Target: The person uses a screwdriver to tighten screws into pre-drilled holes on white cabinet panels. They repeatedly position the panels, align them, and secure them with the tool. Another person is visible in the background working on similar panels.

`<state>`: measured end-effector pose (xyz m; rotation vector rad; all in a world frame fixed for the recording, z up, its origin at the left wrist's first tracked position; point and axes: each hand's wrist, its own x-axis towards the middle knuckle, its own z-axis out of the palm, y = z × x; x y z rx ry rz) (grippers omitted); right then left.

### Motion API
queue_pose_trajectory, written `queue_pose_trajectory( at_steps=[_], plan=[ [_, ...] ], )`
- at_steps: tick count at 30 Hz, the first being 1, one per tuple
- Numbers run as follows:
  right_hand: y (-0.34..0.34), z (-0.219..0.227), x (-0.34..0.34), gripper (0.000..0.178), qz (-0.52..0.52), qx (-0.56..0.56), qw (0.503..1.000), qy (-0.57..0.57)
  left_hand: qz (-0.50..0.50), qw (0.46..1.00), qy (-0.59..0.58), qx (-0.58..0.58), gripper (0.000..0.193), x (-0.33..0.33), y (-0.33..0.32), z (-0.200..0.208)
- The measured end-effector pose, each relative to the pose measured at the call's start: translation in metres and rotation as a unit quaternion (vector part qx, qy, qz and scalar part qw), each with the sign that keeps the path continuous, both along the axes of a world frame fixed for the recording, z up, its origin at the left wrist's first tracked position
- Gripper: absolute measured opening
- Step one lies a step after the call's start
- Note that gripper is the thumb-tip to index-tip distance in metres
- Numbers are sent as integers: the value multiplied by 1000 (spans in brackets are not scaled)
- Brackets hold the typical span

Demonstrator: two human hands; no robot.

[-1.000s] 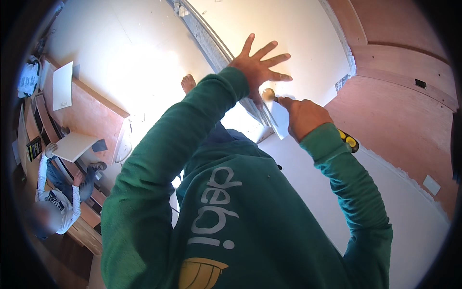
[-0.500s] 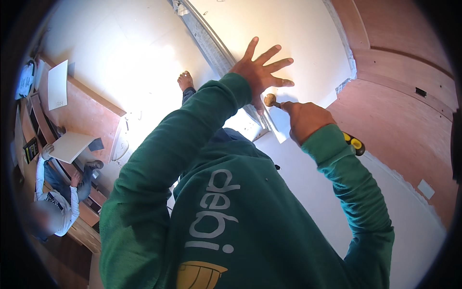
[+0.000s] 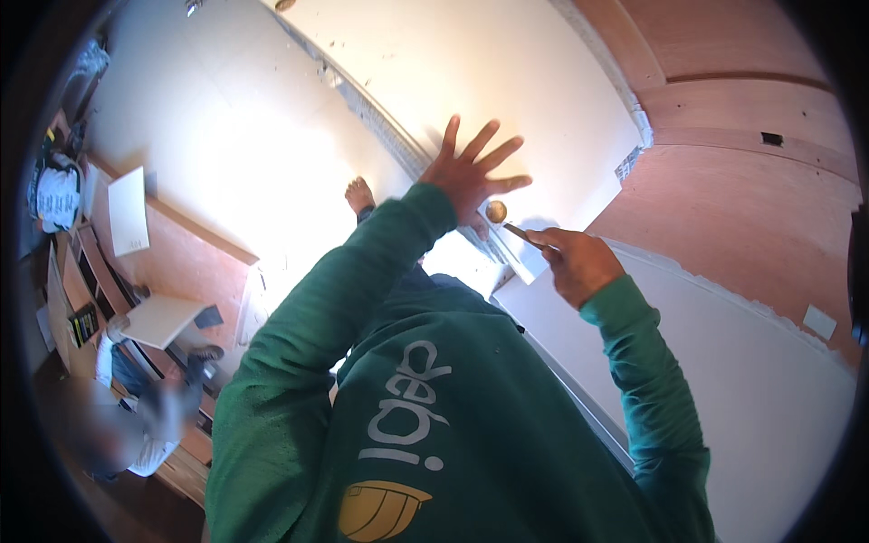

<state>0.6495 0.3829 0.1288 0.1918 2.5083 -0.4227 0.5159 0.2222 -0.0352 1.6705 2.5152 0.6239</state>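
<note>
Pressing: left hand (image 3: 471, 176) is flat on the white panel (image 3: 507, 81), fingers spread wide, palm just beside the grey metal strip (image 3: 380, 122) that runs along the panel's edge.
Right hand: right hand (image 3: 579, 262) has its fingers pinched together around a thin dark tool (image 3: 523, 234), tip aimed at the small round brownish knob (image 3: 496, 212) right below the left palm. Can't tell what kind of tool it is, too blurry.
Where it's at: knob sits at the panel's lower edge, near the corner where the second white board (image 3: 724, 362) butts up.
Step, my guess: bracing the panel while working on that knob with the tool. Looks mid-job, not finished.
Next move needs: steady tool tip square on the knob, and the left hand keeping pressure so the panel doesn't shift.
In the way: the left thumb sits really close to the tool tip, a slip could catch it. Green sleeve (image 3: 335, 308) hides part of the strip.
Around: reddish plywood wall (image 3: 742, 118) on the right, another person (image 3: 136, 425) far below at the left, wooden shelving (image 3: 100, 290) beside them.
</note>
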Motion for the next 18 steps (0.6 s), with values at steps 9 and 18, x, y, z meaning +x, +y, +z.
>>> queue_pose_trajectory(
  at_steps=[9, 18],
  plan=[
    [35, -58, 157, 40, -251, -40, 939, 230, -160, 984, -36, -72, 57, 104, -38, 10],
    [7, -87, 183, 32, -345, 39, 924, 157, 14, 956, -285, 62, 25, 69, -55, 62]
  ],
)
